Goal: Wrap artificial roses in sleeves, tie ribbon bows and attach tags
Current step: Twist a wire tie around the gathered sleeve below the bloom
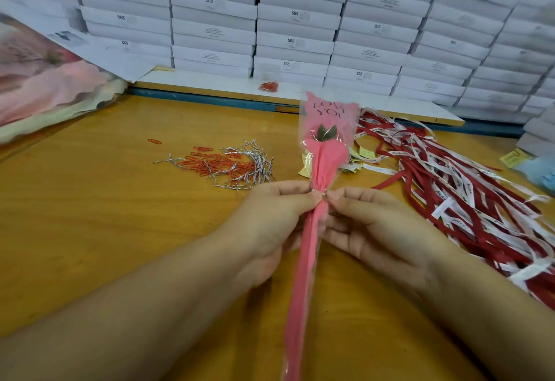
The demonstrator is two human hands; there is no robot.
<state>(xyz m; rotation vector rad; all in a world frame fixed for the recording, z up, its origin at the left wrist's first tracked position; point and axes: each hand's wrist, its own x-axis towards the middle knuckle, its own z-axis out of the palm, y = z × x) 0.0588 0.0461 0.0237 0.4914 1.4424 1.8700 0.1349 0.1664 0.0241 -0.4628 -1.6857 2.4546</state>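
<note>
A rose in a pink sleeve [326, 152] printed "LOVE YOU" points away from me over the wooden table [105, 215], its long pink tail running toward the bottom edge. My left hand [270, 224] pinches the sleeve's gathered neck from the left. From the right, my right hand [369, 227] pinches the same spot, where a thin silver twist tie [321, 193] shows between the fingertips. A pile of red and white ribbons [468, 191] lies on the right. Small yellow tags [365, 152] sit behind the sleeve.
Silver twist ties [249, 167] and red paper clips [216, 164] are scattered left of centre. A stack of pink sleeves [45, 86] lies at the far left. White boxes [300, 20] are stacked like a wall along the back. A small bag of clips [268, 85] rests on the ledge.
</note>
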